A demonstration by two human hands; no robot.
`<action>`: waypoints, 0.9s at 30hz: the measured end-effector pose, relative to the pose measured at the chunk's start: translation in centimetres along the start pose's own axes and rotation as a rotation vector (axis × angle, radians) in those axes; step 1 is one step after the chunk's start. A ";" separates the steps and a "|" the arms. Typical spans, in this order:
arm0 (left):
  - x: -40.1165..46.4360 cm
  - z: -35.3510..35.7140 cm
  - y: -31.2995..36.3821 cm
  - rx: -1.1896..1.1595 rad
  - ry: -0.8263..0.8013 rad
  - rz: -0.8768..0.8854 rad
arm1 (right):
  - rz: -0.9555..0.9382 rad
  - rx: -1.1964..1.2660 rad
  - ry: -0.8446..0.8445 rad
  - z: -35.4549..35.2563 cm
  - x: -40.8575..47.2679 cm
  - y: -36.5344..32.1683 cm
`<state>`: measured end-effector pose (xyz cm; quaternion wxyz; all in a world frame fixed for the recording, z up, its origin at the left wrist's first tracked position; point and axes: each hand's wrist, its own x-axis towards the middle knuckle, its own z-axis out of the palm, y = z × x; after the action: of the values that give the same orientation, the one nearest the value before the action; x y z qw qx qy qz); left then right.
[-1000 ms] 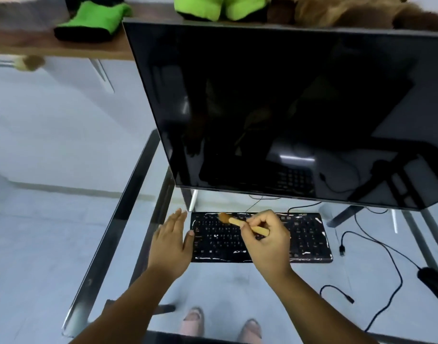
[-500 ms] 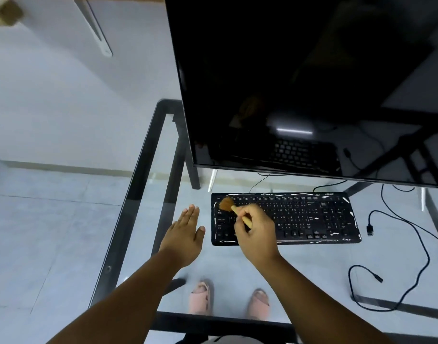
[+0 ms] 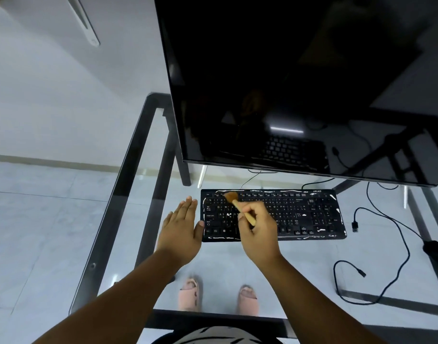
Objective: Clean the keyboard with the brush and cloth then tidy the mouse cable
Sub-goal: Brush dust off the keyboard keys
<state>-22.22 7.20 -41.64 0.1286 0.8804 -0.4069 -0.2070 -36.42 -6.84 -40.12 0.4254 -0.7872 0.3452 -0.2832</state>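
A black keyboard (image 3: pixel 300 214) with white smears along its edges lies on the glass desk (image 3: pixel 128 189) below the monitor. My right hand (image 3: pixel 259 232) grips a small wooden-handled brush (image 3: pixel 238 206), its brown bristles resting on the keyboard's upper left keys. My left hand (image 3: pixel 180 232) lies flat and open on the glass, thumb touching the keyboard's left edge. The black mouse (image 3: pixel 436 249) sits at the far right edge, partly cut off, with its cable (image 3: pixel 392 276) looping loosely over the desk. No cloth is visible.
A large dark monitor (image 3: pixel 300 83) looms over the back of the desk. A loose USB plug (image 3: pixel 355 225) lies right of the keyboard. Through the glass I see feet in pink slippers (image 3: pixel 189 296) and the tiled floor.
The view tilted downward, so the shelf above left the frame. The brush head shifted to the keyboard's upper left keys. My left hand stayed flat beside the keyboard.
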 end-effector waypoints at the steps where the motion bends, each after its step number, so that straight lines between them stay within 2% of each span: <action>1: 0.0 0.1 0.5 -0.002 0.014 0.022 | 0.005 -0.023 -0.010 -0.3 -0.1 0.2; 5: 0.3 0.8 2.7 0.016 0.031 0.095 | 0.034 0.001 0.123 -1.3 0.3 0.6; 9: 0.7 1.6 4.4 0.034 0.010 0.127 | 0.025 -0.008 0.029 -1.8 0.3 0.4; 13: 0.9 2.0 5.1 0.075 -0.031 0.075 | 0.084 0.013 0.159 -3.1 0.8 1.4; 17: 0.9 1.9 5.6 0.105 -0.025 0.045 | 0.065 0.027 0.049 -4.2 1.0 1.2; 21: 1.2 1.7 6.7 0.120 -0.007 0.003 | 0.085 0.033 0.190 -5.9 1.1 2.8; 22: 1.2 1.6 7.0 0.128 0.000 -0.008 | 0.099 0.052 0.195 -6.3 1.2 2.8; 25: 1.4 1.8 8.1 0.146 0.023 -0.028 | 0.109 0.054 0.069 -7.6 1.0 3.2; 27: 1.5 1.9 8.7 0.143 0.036 -0.027 | 0.104 0.037 0.108 -8.3 0.9 4.0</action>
<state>-27.98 0.41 -40.31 0.0699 0.8964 -0.4061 -0.1631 -43.22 -13.04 -39.50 0.4347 -0.7438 0.4029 -0.3090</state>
